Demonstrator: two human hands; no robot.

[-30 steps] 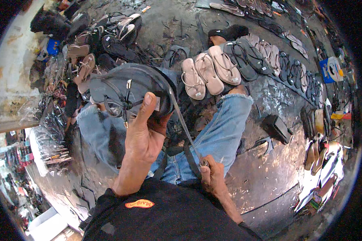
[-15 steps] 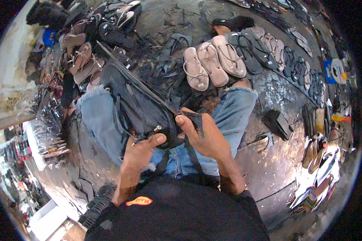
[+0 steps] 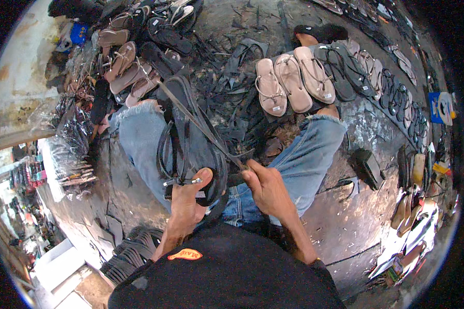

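Observation:
I sit with my legs in torn blue jeans (image 3: 139,139) spread apart. My left hand (image 3: 189,203) grips the heel end of a dark sandal sole (image 3: 193,136) that lies along my left thigh, thumb pressed on a small metal piece. My right hand (image 3: 263,183) pinches the near end of a long dark strap (image 3: 201,126), which runs taut and diagonal up to the left across the sole. Loose black straps loop around the sole.
Three beige sandals (image 3: 291,82) and a row of black ones (image 3: 345,64) rest by my right knee. A pile of brown sandals (image 3: 126,67) lies at upper left. Black strap scraps (image 3: 232,87) litter the ground between my legs. A stack of dark soles (image 3: 134,250) sits lower left.
The sole has swung from lying across my lap to pointing away along my left thigh. My right hand rose from low at my lap and now pulls the strap taut.

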